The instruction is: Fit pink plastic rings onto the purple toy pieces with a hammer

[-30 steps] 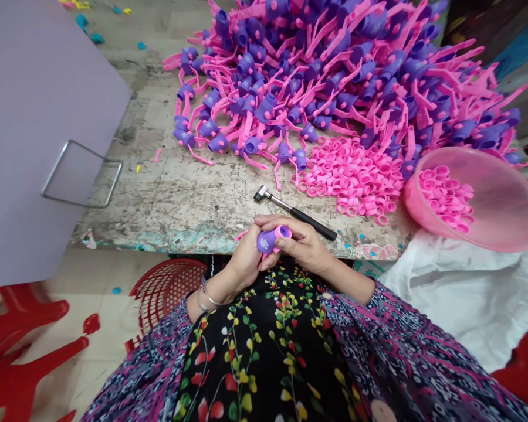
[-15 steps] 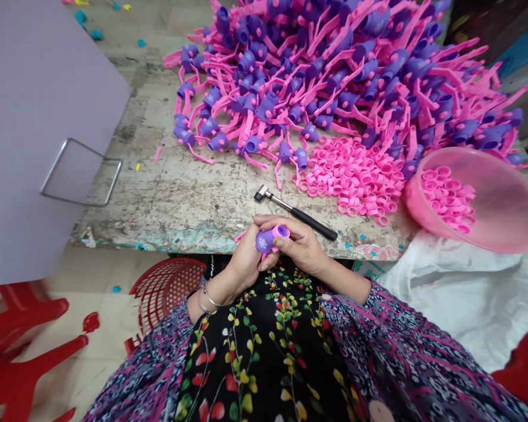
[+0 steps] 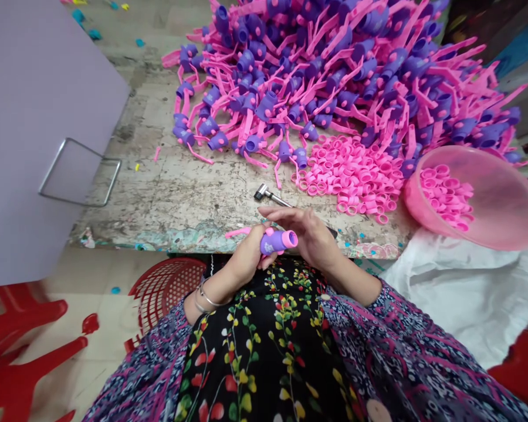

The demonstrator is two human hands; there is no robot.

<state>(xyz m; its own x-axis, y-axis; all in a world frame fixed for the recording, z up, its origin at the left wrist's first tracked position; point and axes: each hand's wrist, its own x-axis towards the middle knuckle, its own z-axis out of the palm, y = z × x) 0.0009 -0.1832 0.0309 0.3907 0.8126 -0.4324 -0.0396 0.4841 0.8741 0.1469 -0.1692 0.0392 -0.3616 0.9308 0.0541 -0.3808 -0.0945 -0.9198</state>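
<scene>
My left hand (image 3: 247,255) is closed around a purple plastic doll torso (image 3: 270,244) with pink limbs, tilted over the table's front edge. A pink ring (image 3: 290,238) sits on the torso's end, which faces right. Just right of that ring is my right hand (image 3: 310,234), its fingers stretched out and apart, with nothing visible in it. A small hammer (image 3: 273,195) with a metal head lies behind my right hand, which hides most of its black handle. Further back spreads a pile of loose pink rings (image 3: 356,173).
Similar purple and pink pieces (image 3: 268,105) form a big heap at the back. On the right stands a pink bowl (image 3: 506,205) holding more rings, above a white cloth sack (image 3: 457,293). A grey panel (image 3: 48,117) with a wire handle rises at left. Below is a red basket (image 3: 167,287).
My right hand has opened and let go of the purple piece, shifting slightly right. The piece has turned in my left hand, so its ringed end points right and a pink limb shows at left.
</scene>
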